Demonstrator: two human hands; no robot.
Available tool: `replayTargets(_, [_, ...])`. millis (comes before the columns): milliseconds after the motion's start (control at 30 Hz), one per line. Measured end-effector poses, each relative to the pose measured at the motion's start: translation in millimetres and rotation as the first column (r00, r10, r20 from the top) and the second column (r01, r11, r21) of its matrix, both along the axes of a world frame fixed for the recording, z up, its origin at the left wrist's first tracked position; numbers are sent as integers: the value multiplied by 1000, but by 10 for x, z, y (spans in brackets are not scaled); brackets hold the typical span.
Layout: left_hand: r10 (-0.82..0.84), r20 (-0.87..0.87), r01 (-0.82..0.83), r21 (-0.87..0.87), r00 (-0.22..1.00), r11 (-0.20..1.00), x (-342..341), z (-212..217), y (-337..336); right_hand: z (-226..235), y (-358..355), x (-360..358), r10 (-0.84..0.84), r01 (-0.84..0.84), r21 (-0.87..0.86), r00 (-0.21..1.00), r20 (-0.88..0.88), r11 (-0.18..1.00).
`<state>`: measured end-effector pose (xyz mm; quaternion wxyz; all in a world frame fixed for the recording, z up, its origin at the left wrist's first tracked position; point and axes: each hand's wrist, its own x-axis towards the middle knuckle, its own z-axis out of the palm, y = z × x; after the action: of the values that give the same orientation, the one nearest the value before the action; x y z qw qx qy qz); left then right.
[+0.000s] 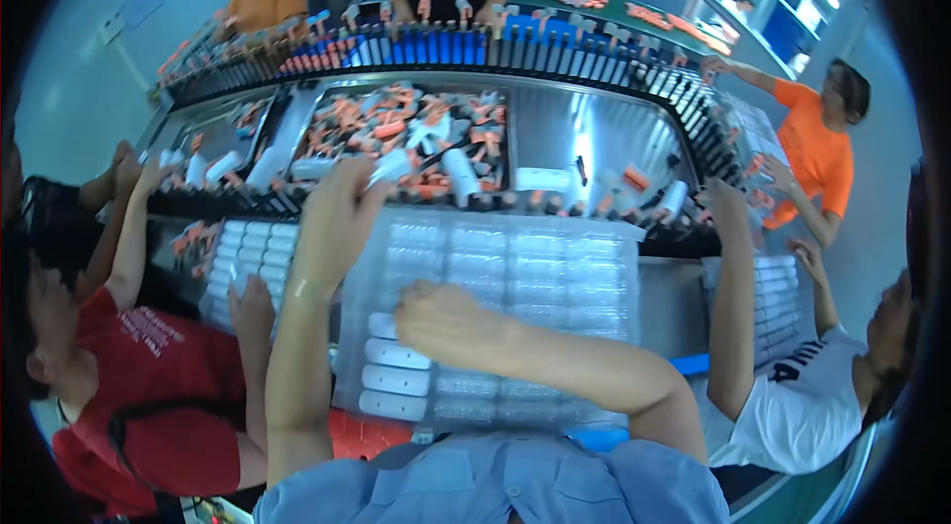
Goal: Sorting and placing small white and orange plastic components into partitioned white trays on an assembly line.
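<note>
L hand (337, 212) is raised w/ fingers curled round a small white capsule-shaped piece (388, 167) at its tip; grip looks closed on it, but motion blur smears the fingertips so exact finger placement can't be read. R hand (446, 318) lies knuckles-up, fingers bent down onto the clear plastic blister tray (540, 271) just below it; whether it pinches anything underneath is hidden by the hand itself, can't tell. Left of and below the R hand, the tray's near-left pockets carry a few white pieces (394, 356); the remaining pockets to the right of the hand look bare, though glare makes that hard to confirm. The tray's near edge is cut off by the blue sleeve (495, 484). Beyond the L hand runs a dark slotted conveyor rail (297, 199) w/ white and orange parts standing in it, and past that a steel bin (406, 133) heaped w/ orange/white parts, too blurred to separate. Left of the L hand, a person in a red shirt (149, 366) works over another tray (248, 252), partly hidden by an arm. Right of the R hand, a person in white (792, 405) reaches up to the rail.
</note>
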<state>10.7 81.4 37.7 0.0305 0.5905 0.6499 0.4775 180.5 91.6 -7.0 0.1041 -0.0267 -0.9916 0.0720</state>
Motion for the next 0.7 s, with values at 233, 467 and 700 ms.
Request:
replayTargets(233, [-54,-136,44,-71,989,996,328,-103,-1265,-82,-82,-11,-94,93,-23,995,-46,995])
replayTargets(467, [-337,-227,263,-303,914,916,502,-388,-1270,631,367,520,-214,222,-652,972,92,726])
replayTargets(700, [-484,-296,283,-525,823,802,535,-217,-1023,568,362,1018,-328,227,-641,944,-41,733])
